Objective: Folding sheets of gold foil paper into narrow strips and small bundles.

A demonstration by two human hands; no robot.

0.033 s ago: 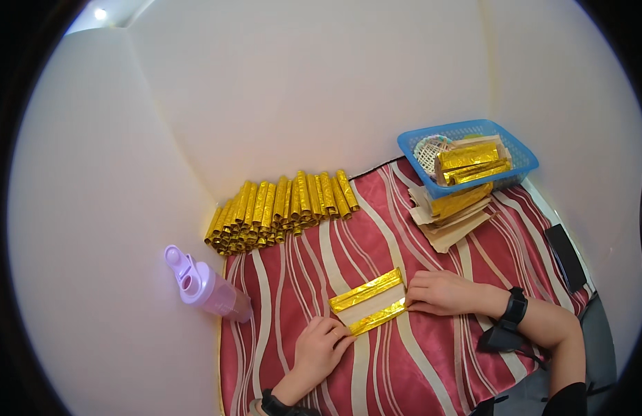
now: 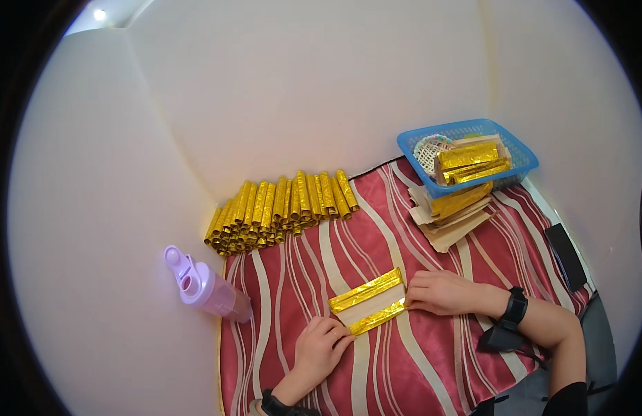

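A sheet of gold foil paper (image 2: pixel 371 303) lies on the striped cloth before me. Its two long edges are folded inward, showing gold bands along a pale beige middle. At the near left corner, the fingers of my left hand (image 2: pixel 321 348) pinch the folded edge. My right hand (image 2: pixel 439 292) is closed on the short right side, near the lower gold band, its thumb and fingertips together there. Beyond my hands, at the back left, several gold paper rolls (image 2: pixel 286 201) are stacked in a pile.
A blue plastic basket (image 2: pixel 409 139) at the back right holds gold paper and a small woven basket (image 2: pixel 429 151). Loose paper sheets (image 2: pixel 453 225) lie just in front. A purple bottle (image 2: pixel 213 288) stands left, a black phone (image 2: pixel 565 258) lies right. White walls enclose the red striped cloth (image 2: pixel 293 291).
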